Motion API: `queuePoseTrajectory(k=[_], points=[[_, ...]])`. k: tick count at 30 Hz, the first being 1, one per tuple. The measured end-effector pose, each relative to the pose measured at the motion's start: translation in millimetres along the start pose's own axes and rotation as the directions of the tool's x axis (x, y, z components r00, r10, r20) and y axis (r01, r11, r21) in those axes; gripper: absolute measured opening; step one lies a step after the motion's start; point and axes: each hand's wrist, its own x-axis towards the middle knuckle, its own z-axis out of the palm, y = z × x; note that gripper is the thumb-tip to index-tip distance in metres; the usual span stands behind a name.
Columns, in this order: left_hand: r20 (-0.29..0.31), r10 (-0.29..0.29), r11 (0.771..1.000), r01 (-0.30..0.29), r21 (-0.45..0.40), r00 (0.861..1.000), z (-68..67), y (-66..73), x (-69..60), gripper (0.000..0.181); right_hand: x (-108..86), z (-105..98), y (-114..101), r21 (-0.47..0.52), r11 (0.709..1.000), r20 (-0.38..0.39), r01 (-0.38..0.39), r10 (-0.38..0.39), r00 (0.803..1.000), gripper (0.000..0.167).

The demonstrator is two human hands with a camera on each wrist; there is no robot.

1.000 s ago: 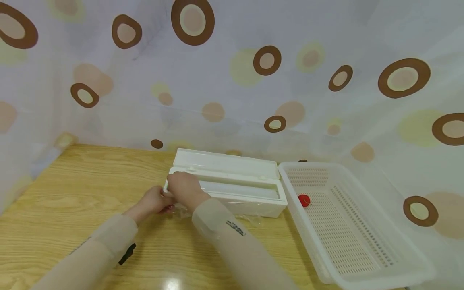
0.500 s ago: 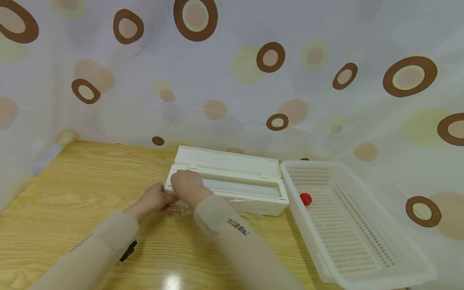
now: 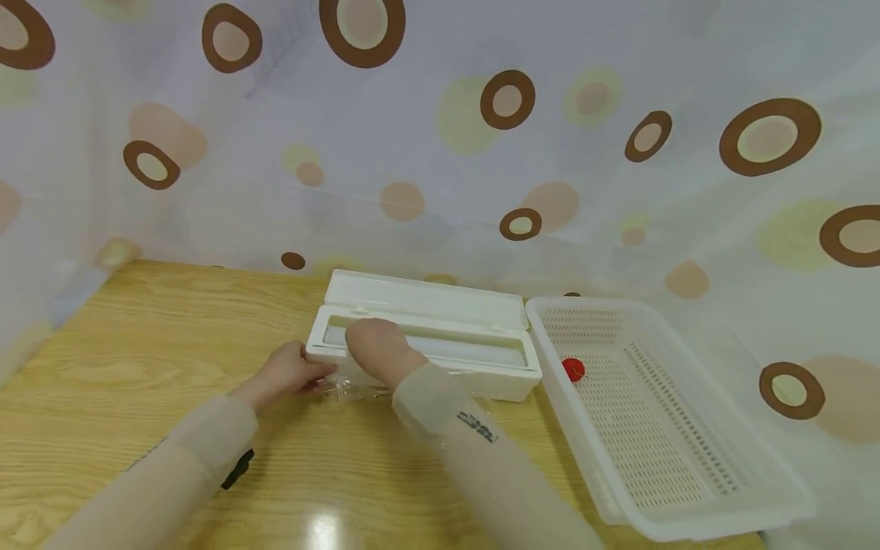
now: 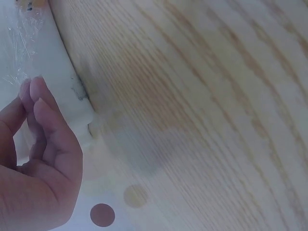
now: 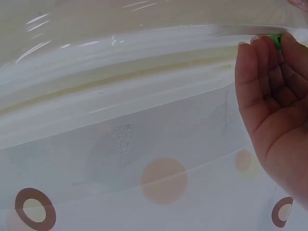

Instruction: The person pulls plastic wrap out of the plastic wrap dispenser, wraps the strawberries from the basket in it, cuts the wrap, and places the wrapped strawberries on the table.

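Observation:
A long white box (image 3: pixel 509 388) with its lid (image 3: pixel 426 298) raised holds a pale roll (image 3: pixel 467 351). My left hand (image 3: pixel 292 368) is at the box's left front corner; in the left wrist view the thumb and fingers of this hand (image 4: pixel 43 154) pinch clear film (image 4: pixel 21 48). The right hand (image 3: pixel 381 347) is over the front rim, right of the left hand. In the right wrist view, this hand (image 5: pixel 276 101) pinches a small green piece (image 5: pixel 276 41) at the rim. Crumpled film (image 3: pixel 344 388) hangs along the box front.
A white perforated basket (image 3: pixel 687 367) stands right of the box, with a small red object (image 3: pixel 574 370) inside by its left wall. The wooden table (image 3: pixel 172 328) meets a patterned curtain (image 3: pixel 426 168) behind. Something black (image 3: pixel 237 469) shows beneath the left sleeve.
My right hand has slid rightward along the box's front rim, uncovering the roll's left end. The left hand has stayed at the corner. The view has shifted slightly.

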Motion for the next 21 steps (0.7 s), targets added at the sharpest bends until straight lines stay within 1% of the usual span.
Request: queuePoseTrajectory(k=[5,11,16,21], points=[[0.006,0.000,1.000,0.000,0.011,1.000,-1.1,0.9,0.2,0.017,0.3,1.6,2.2,0.000,1.000,0.000,0.010,-0.010,1.000,0.021],[-0.005,0.003,1.000,-0.003,0.013,1.000,-1.0,-0.7,1.9,0.017,-3.9,0.9,3.7,-0.010,1.000,0.010,0.011,-0.011,1.000,0.020],[0.002,0.005,1.000,-0.005,-0.011,1.000,0.0,-1.7,1.5,0.017,-8.4,2.2,6.1,-0.015,1.000,0.034,0.012,-0.012,0.999,0.016],[-0.008,0.010,1.000,-0.010,-0.010,1.000,0.1,-2.0,1.8,0.017,-11.5,3.8,10.2,-0.008,1.000,0.033,0.002,-0.002,0.999,0.008]])
